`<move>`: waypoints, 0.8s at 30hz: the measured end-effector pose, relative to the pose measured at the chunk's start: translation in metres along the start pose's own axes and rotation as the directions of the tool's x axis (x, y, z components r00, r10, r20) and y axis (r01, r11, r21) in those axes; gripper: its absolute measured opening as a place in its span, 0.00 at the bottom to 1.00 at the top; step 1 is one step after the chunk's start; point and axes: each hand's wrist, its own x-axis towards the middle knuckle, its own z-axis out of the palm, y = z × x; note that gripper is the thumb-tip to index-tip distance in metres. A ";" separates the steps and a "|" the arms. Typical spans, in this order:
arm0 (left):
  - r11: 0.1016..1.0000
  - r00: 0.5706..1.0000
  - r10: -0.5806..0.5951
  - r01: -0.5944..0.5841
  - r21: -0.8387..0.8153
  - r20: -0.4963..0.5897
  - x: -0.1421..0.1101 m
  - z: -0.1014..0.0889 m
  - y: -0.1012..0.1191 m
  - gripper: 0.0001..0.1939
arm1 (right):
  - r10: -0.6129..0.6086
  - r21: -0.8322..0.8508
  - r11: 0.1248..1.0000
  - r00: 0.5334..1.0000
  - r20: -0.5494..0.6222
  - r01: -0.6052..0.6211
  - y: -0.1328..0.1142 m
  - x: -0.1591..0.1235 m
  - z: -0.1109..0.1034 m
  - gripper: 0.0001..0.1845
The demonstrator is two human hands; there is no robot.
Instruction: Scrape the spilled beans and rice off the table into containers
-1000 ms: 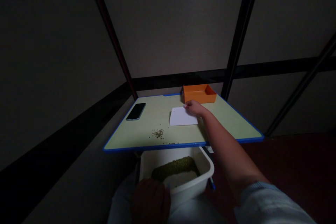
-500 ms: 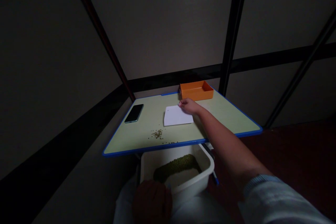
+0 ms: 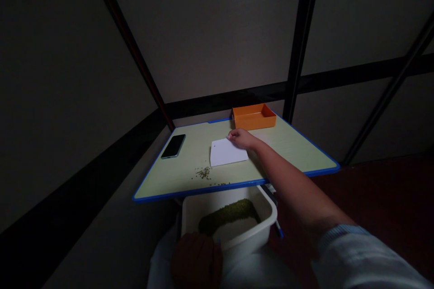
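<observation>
My right hand (image 3: 239,137) pinches the far edge of a white card (image 3: 228,152) with a small dark hole in one corner. The card is tilted over the pale green table board (image 3: 291,151). Just left of its near corner lies a scatter of small brownish-green grains (image 3: 204,172), and a few more sit along the board's near edge. Below the board, my left hand (image 3: 196,259) is closed over the near rim of a white tub (image 3: 267,223); its fingers are dark and partly hidden. A heap of green grains (image 3: 233,213) is banked inside the tub.
An orange open box (image 3: 254,121) stands at the back right of the board. A phone (image 3: 173,146) lies face up at the left. A blue rim borders the board, and a blue-ended stick (image 3: 279,230) shows beside the tub. Panelled walls rise behind.
My right hand has moved slightly left and the card with it, its near left corner turning toward me and nearer the scattered grains. My left hand and the tub have stayed still.
</observation>
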 end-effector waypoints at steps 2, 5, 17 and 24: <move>1.000 1.000 0.001 -0.001 0.003 0.001 0.000 0.000 0.000 0.07 | 0.018 0.025 1.000 1.000 -0.007 -0.018 -0.001 -0.001 -0.002 0.12; 1.000 1.000 0.016 -0.016 0.001 0.000 0.002 -0.001 0.000 0.07 | 0.035 0.038 0.999 0.999 -0.013 -0.035 -0.001 -0.001 -0.004 0.11; 1.000 0.997 -0.016 0.014 -0.028 -0.078 0.004 0.000 0.002 0.09 | -0.052 0.045 0.998 0.997 0.060 0.050 -0.001 -0.001 0.007 0.17; 1.000 0.999 0.017 -0.018 -0.020 -0.034 0.004 -0.002 0.001 0.09 | -0.058 0.068 0.996 0.998 0.010 0.058 0.003 0.002 0.005 0.17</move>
